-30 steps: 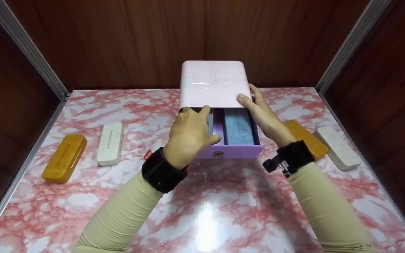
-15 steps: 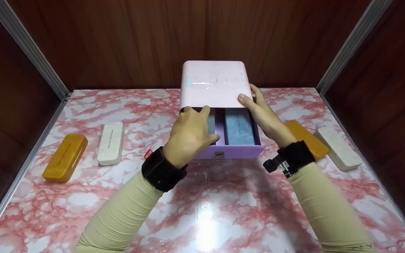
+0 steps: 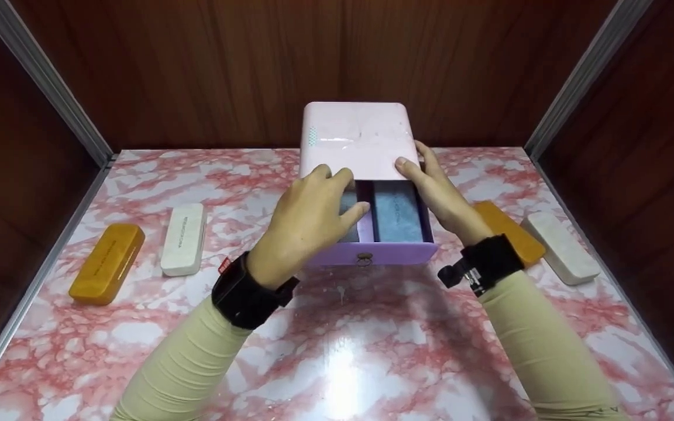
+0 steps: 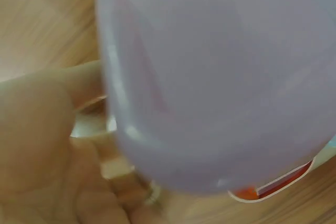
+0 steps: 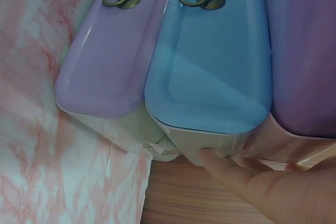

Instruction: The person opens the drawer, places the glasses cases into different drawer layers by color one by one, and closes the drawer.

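A small cabinet with a pink top stands near the back, its top purple drawer pulled out. Inside lies a blue glasses case on the right; beside it, a second blue-grey case is mostly covered by my left hand. That hand spreads over the drawer's left half, fingertips by the cabinet's front edge, thumb raised. In the left wrist view the purple drawer front fills most of the picture. My right hand steadies the cabinet's right side, thumb on the top, fingers along the side.
An orange case and a white case lie at left on the marbled table. Another orange case and white case are at right. A blue drawer and a lower purple drawer are closed.
My left hand has lifted slightly and its wrist has shifted left, showing more of the left case. The right hand and the cabinet stay put.
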